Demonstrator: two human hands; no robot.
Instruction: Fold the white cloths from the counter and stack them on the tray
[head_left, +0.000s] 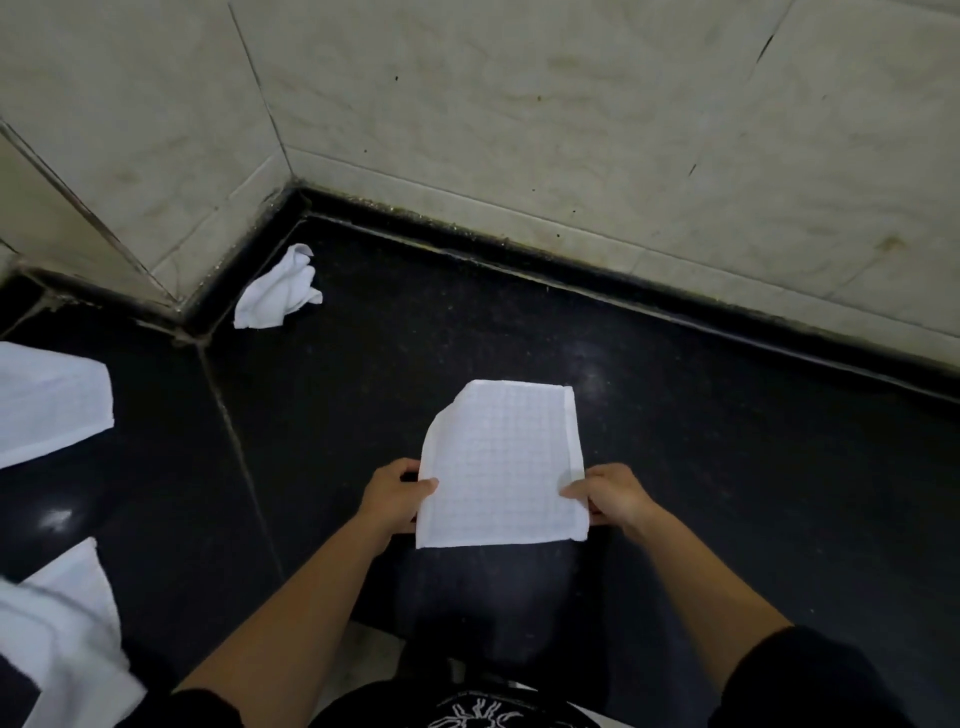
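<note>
A folded white waffle-weave cloth (501, 465) lies partly over the front edge of the black counter (701, 441). My left hand (397, 496) pinches its near left edge, thumb on top. My right hand (610, 493) pinches its near right edge the same way. A crumpled white cloth (278, 291) sits in the far left corner of the counter. A stack of folded white cloths (49, 400) shows at the left edge. No tray is plainly visible.
More white cloth (67, 629) lies loose at the bottom left. Tiled walls (571, 130) close off the back and left of the counter. A dark grout seam (239, 447) runs across the counter on the left.
</note>
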